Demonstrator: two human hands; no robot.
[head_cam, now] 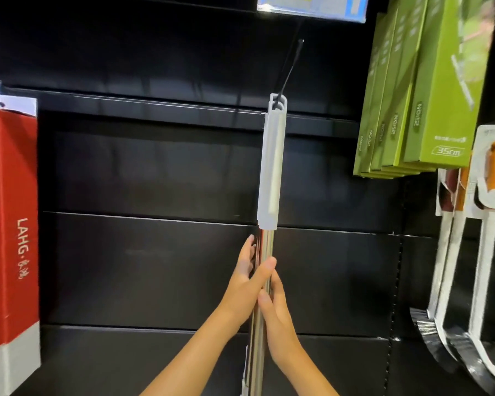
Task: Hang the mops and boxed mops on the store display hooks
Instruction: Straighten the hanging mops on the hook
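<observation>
A mop (pixel 270 167) with a grey plastic handle grip and a shiny steel pole hangs straight down from a thin black display hook (pixel 289 70), the loop at the grip's top threaded on the hook. My left hand (pixel 247 284) holds the steel pole just below the grey grip, fingers behind it and thumb across the front. My right hand (pixel 277 312) lies against the pole's right side a little lower, its fingers fairly straight. The mop's head is out of view below.
Red boxed mops (pixel 12 230) hang at the far left. Green boxed mops (pixel 412 90) hang at the upper right. White and orange brushes (pixel 486 212) hang at the far right. A price tag (pixel 312 7) sits above the hook. Black back panels fill the wall.
</observation>
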